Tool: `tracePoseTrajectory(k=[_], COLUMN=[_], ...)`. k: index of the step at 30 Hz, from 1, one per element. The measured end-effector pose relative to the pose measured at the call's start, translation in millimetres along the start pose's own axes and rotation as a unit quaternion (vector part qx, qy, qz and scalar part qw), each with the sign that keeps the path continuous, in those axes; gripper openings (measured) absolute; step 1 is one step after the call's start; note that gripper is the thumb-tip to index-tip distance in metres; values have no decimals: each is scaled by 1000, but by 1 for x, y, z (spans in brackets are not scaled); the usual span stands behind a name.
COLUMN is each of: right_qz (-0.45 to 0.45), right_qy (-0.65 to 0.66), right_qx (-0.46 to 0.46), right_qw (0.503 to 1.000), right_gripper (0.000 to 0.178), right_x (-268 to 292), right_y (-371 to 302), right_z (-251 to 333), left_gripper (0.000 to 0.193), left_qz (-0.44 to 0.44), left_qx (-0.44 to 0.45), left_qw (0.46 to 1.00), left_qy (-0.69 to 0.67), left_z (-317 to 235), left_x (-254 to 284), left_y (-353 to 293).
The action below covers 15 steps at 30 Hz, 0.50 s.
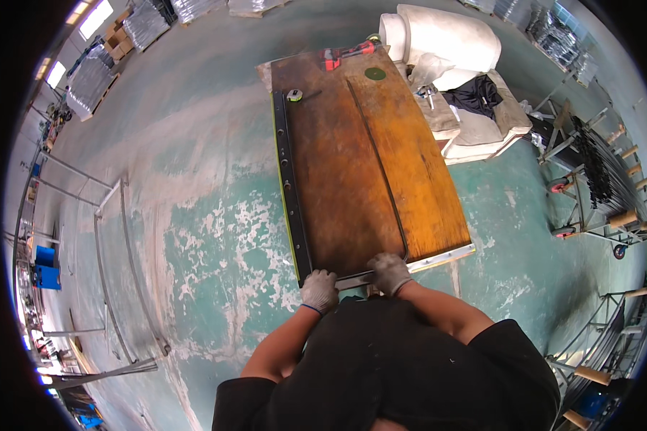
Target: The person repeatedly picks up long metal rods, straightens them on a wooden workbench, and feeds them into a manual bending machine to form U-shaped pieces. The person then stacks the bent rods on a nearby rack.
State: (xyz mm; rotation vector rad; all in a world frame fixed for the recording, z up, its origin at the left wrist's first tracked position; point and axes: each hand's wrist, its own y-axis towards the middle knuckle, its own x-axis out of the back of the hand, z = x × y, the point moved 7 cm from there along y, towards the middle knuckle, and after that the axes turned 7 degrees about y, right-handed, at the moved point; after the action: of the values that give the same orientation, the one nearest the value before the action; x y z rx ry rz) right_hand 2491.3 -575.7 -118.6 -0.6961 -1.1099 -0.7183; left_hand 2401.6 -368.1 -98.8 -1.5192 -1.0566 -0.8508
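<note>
Workshop with a worn green concrete floor [216, 237]; a brown wooden worktop [338, 165] runs from centre toward 12 o'clock. On it lies a thin dark metal frame [392, 201], its bent rod crossing the middle of the board and curving round at the near edge. Both hands wear grey gloves. Left hand [319, 289] sits at the worktop's near-left corner, fingers curled closed on the frame's end there. Right hand [389, 271] is just beside it at 6 o'clock of the board, fingers closed over the frame's rounded corner. A black perforated bar [287, 179] lies along the worktop's left edge. Tape measure [294, 95] at the far-left corner, red cordless drill [345, 53] at the far end, green disc [374, 73] near it. White rolled material [446, 39] at 1 o'clock, rack of dark rods [604, 179] at 3 o'clock, bent metal frames on the floor [122, 273] at 9 o'clock.
</note>
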Motion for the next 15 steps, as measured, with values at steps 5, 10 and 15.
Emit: tracePoseTrajectory(k=[5, 10, 15], right_qz=[-75, 12, 12], right_qy=[62, 255, 574], right_qx=[-361, -349, -187], right_qw=[927, 902, 797], right_gripper=[50, 45, 35], right_x=[38, 48, 179], right_y=[6, 18, 5], right_z=[-88, -128, -26], left_gripper=[29, 38, 40], left_qz=[-3, -43, -37], left_qx=[52, 5, 42], left_qw=[989, 958, 890], left_qy=[-135, -284, -452], left_z=[16, -28, -74], left_x=[-9, 50, 163], left_y=[8, 47, 67])
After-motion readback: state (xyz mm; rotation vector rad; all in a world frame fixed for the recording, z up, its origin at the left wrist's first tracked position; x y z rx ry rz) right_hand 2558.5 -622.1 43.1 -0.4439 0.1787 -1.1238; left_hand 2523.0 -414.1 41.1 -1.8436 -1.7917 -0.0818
